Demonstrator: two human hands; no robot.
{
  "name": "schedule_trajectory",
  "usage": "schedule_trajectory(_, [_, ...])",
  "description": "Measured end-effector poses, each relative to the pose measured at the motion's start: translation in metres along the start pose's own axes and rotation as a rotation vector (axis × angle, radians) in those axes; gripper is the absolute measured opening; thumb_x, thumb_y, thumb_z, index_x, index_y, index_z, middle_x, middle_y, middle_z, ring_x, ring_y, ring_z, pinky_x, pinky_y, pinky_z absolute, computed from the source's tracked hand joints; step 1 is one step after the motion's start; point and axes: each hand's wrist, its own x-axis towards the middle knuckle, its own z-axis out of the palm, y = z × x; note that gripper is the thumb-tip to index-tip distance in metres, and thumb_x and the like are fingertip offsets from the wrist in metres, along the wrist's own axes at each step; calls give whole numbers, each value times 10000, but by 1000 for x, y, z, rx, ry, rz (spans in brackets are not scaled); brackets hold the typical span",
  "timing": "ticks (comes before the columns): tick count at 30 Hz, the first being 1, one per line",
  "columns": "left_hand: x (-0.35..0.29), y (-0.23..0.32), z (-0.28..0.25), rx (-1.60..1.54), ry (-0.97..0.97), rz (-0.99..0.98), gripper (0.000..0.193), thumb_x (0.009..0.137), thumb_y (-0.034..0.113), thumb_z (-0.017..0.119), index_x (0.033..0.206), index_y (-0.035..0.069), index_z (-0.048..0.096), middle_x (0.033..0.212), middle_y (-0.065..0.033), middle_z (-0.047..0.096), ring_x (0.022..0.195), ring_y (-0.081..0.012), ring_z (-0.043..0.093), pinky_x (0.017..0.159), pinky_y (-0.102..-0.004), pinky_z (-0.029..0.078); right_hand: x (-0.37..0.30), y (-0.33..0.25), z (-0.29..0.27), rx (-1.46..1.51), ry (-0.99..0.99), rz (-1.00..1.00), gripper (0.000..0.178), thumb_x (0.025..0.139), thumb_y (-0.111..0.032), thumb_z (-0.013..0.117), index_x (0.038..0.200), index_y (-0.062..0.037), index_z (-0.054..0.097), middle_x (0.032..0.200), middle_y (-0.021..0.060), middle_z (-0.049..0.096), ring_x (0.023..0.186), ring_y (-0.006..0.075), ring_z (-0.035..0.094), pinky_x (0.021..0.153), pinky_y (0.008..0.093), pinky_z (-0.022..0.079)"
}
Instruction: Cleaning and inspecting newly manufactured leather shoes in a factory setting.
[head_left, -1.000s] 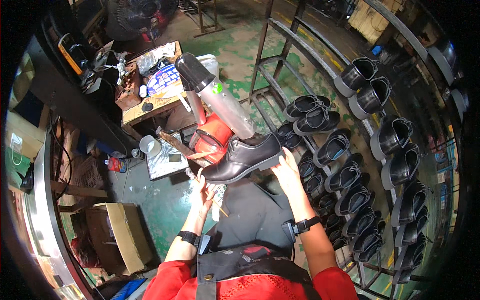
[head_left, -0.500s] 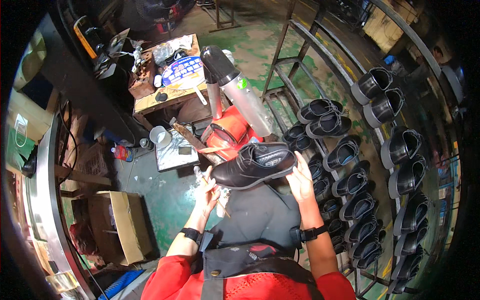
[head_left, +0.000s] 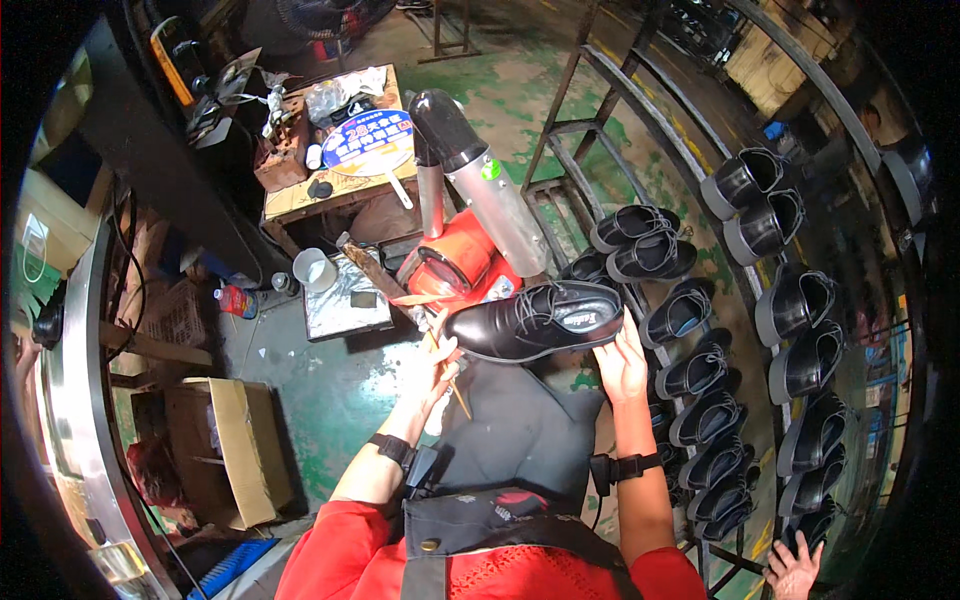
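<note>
Two hands of ours hold one glossy black leather lace-up shoe (head_left: 535, 320) level above the green-painted concrete floor (head_left: 330, 385). Left of the shoe, a curved steel bench edge (head_left: 75, 400) and a brown cardboard box (head_left: 235, 450) stand on that floor. Beyond the shoe's toe sit a small wooden table (head_left: 300, 200) crowded with tools and a white cup (head_left: 315, 270). Our left hand (head_left: 435, 365) pinches a thin wooden stick (head_left: 452, 385) under the toe. Just behind the shoe rises an orange machine with a grey tube (head_left: 470, 230). Our right hand (head_left: 622, 360) presses flat, fingers together, under the heel. Right of the shoe, a dark metal rack (head_left: 640, 120) carries rows of black shoes (head_left: 790, 300).
</note>
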Motion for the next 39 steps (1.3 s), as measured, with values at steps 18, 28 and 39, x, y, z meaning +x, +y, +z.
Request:
schedule_trajectory(18, [10,22,60,310,-53,285,613,771,-51,642,1329,62,417,915,16,523,584,-18,424,447,-155,307,42,-13,-13,282,52,161,550,889,-463,438,1306,-105,451,1317,94,499,1212,277,462,1021,493,341])
schedule_trajectory(28, [-5,26,50,336,-42,350,580,753,-97,632,1274,54,426,1019,-11,529,656,-35,469,523,-162,363,48,-4,-1,277,11,62,631,780,-163,512,1388,-82,363,1313,142,488,1203,294,470,1037,462,359])
schedule_trajectory(39, [-35,10,23,573,49,300,661,764,-3,667,1356,44,376,835,54,507,627,-31,447,541,-179,362,7,-20,22,49,-112,-29,904,589,-11,477,1454,-50,217,1407,146,390,1269,293,417,1067,393,338])
